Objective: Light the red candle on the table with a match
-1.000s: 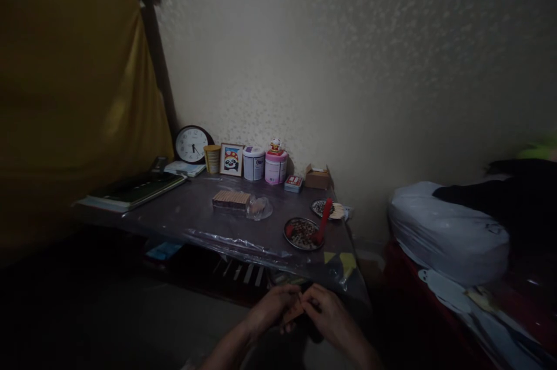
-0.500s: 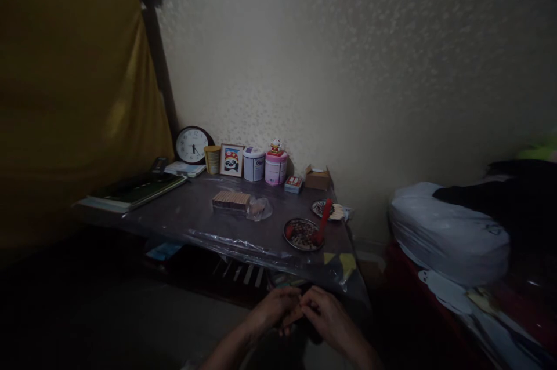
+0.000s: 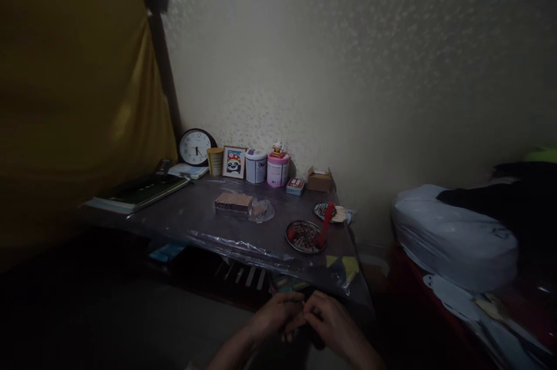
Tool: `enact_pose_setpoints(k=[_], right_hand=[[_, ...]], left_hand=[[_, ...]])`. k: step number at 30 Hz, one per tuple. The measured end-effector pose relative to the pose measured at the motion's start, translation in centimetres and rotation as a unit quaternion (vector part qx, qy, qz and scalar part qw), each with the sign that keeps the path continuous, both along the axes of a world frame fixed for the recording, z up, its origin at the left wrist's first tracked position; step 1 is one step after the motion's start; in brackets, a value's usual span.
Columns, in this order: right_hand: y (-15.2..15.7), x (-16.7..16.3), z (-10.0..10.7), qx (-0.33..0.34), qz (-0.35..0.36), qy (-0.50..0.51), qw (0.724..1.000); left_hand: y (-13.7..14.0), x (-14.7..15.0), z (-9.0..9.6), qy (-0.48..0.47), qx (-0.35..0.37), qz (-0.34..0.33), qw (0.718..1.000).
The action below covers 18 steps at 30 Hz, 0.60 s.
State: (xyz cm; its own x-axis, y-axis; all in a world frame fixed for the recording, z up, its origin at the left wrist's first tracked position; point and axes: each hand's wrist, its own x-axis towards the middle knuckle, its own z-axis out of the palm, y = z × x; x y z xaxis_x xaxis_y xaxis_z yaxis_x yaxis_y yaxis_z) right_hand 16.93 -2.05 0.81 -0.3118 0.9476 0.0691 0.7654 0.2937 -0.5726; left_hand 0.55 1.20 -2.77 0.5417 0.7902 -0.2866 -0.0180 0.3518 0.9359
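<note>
Left grip [image 3: 277, 313] and right grip [image 3: 328, 316], both nearly closed, pinch a brown piece [image 3: 296, 322].

Dim room, lower half mostly shadow. Pale wall [image 3: 348, 68] with speckled sheen, brightest toward upper centre. Yellow cloth [image 3: 73, 80] hangs at left, dark upright strip [image 3: 163, 68] beside it. Table [image 3: 256, 231] under clear plastic [image 3: 230, 242] by the wall; red surface [image 3: 402, 274] at right, deep in shadow
</note>
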Motion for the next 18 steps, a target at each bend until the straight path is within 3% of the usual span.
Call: enact_pose_setpoints(k=[18], right_hand=[[0.6,0.4,-0.4,0.019,-0.009,0.004,1.000]], left_hand=[[0.1,-0.1,1.2,-0.105,-0.052,-0.023,0.993]])
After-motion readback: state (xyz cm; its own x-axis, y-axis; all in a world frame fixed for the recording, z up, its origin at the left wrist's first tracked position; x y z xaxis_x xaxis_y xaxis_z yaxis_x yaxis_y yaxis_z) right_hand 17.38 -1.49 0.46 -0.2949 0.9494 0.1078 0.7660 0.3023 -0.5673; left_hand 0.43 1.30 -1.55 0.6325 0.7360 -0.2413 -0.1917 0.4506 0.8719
